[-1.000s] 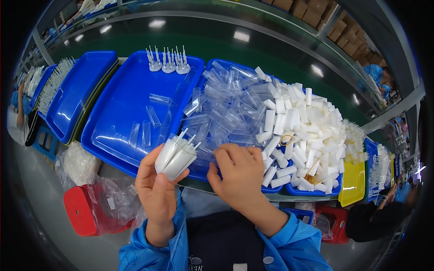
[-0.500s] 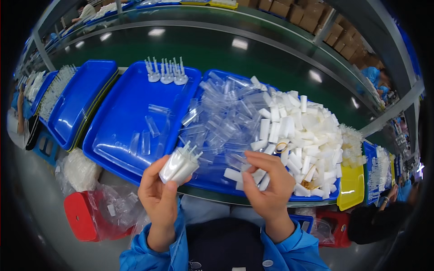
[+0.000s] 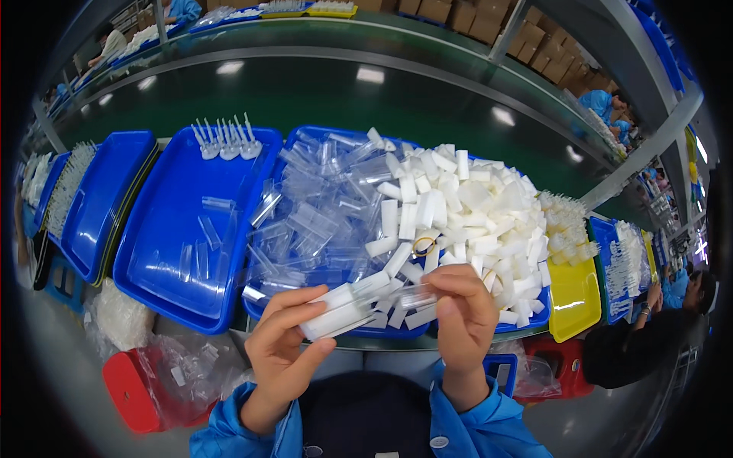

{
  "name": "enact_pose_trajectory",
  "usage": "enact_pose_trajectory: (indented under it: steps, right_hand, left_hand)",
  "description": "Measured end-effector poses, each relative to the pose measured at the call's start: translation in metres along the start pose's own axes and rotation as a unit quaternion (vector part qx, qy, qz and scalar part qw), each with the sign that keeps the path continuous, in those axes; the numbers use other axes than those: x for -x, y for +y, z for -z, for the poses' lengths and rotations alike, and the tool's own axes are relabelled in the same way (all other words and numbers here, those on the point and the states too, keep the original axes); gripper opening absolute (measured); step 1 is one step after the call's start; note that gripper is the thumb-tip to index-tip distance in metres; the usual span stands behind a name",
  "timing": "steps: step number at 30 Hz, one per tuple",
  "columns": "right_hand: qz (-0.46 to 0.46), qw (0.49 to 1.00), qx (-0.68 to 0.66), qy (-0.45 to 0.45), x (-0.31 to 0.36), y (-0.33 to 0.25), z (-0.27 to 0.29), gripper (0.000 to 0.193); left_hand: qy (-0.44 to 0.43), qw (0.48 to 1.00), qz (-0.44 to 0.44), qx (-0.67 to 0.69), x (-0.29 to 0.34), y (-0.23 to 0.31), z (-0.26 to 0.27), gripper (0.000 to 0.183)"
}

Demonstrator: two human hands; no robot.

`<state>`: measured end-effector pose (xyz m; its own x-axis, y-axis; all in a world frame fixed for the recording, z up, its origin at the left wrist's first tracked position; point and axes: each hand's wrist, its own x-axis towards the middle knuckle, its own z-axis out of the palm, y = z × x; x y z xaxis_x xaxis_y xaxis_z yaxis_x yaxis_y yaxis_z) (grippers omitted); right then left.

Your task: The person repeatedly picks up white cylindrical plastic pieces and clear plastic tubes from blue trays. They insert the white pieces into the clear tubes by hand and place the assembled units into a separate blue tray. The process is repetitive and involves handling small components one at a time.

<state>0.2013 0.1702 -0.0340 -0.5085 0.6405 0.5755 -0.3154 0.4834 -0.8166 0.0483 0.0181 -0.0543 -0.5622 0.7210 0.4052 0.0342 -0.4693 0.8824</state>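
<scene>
My left hand (image 3: 284, 355) is closed around a bundle of white pieces with clear plastic parts (image 3: 336, 314), tilted so its clear end points right. Between the thumb and fingers of my right hand (image 3: 463, 314) is a short clear plastic tube (image 3: 417, 296), held just right of the bundle. Both hands hover over the near edge of a blue tray. Loose clear tubes (image 3: 324, 217) fill its left part, and beside them lies a heap of white cylindrical pieces (image 3: 489, 221). How the parts in my left hand fit together is hard to make out.
Another blue tray (image 3: 164, 263) on the left holds a few clear tubes and a group of upright stemmed pieces (image 3: 225, 141). A yellow tray (image 3: 574, 301) stands at the right. Red stools (image 3: 131, 391) flank me below. Beyond runs a green conveyor surface (image 3: 305, 91).
My right hand now has a clear tube between its fingers. The bundle in my left hand has tipped toward the right, and the hands are closer together. The whole view has shifted.
</scene>
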Motion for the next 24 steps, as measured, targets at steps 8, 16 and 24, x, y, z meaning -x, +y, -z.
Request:
enact_pose_trajectory:
  steps: [8,16,24]
  right_hand:
    - [-0.093,0.988,-0.088,0.085,0.006,-0.005,0.002,0.014]
    - [-0.104,0.988,-0.062,0.091,0.005,-0.002,0.005,0.013]
    - [-0.114,0.991,-0.035,0.067,0.009,0.0,0.002,0.011]
  left_hand:
    - [-0.044,0.999,0.007,0.003,-0.001,-0.003,-0.009,0.038]
    - [-0.077,0.993,-0.033,-0.079,0.001,-0.015,-0.007,0.041]
    - [0.0,0.999,0.027,0.018,0.0,-0.01,-0.015,0.05]
